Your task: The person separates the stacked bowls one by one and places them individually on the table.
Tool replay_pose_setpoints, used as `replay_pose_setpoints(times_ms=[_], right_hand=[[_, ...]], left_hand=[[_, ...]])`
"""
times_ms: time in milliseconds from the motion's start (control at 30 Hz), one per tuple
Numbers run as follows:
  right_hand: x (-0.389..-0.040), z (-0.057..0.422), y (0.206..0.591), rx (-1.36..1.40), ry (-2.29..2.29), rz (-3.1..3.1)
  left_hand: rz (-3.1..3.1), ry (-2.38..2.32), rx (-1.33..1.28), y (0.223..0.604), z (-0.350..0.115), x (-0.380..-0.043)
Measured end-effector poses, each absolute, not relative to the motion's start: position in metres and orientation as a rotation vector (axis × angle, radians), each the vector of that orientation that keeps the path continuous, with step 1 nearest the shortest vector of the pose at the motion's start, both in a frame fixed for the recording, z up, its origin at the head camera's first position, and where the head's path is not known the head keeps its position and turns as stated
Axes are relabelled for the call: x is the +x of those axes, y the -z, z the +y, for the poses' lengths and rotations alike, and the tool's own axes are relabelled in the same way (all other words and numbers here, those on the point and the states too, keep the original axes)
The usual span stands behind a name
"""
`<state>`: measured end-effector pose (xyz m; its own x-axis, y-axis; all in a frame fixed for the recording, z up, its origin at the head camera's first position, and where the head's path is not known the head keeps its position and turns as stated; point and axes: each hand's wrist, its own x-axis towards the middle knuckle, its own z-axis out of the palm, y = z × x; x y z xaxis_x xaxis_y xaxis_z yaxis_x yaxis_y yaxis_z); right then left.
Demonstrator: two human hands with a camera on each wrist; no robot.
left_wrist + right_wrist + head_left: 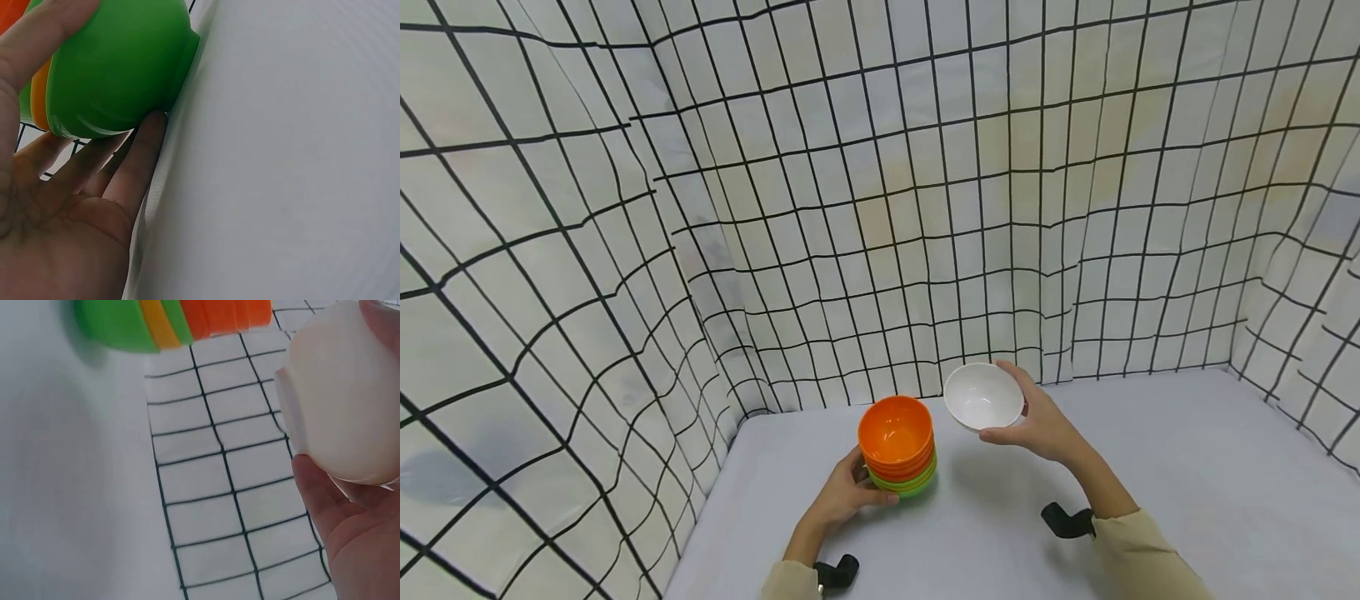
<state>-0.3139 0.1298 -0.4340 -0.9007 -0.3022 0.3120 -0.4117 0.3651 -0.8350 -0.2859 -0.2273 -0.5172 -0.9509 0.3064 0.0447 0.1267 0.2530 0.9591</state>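
A stack of nested bowls [897, 433] stands on the white table, orange ones above and green ones lower down. My left hand [844, 493] holds the stack low on its left side. In the left wrist view, the thumb lies across the lowest green bowl [125, 69] and the fingers [134, 169] reach round its other side, close to the tabletop. Right of the stack, a white bowl [983, 397] is raised above the table with its mouth tilted toward the head camera. My right hand [1037, 421] grips its right side between thumb and fingers.
The white tabletop [1187, 467] stretches to the right and in front of the hands. Behind it and at both sides rise white walls with a black grid [880, 250]. Dark wrist mounts [1066, 522] sit on both wrists.
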Motion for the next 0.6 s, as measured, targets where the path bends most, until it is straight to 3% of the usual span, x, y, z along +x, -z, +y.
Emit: replay_pose_setpoints(times_ms=[600], right_hand=[[-0.339,0.188,0.465,0.349,-1.432,-2.622]], left_hand=[[2.301,-1.835,0.373,0.519,-0.225,-0.285]])
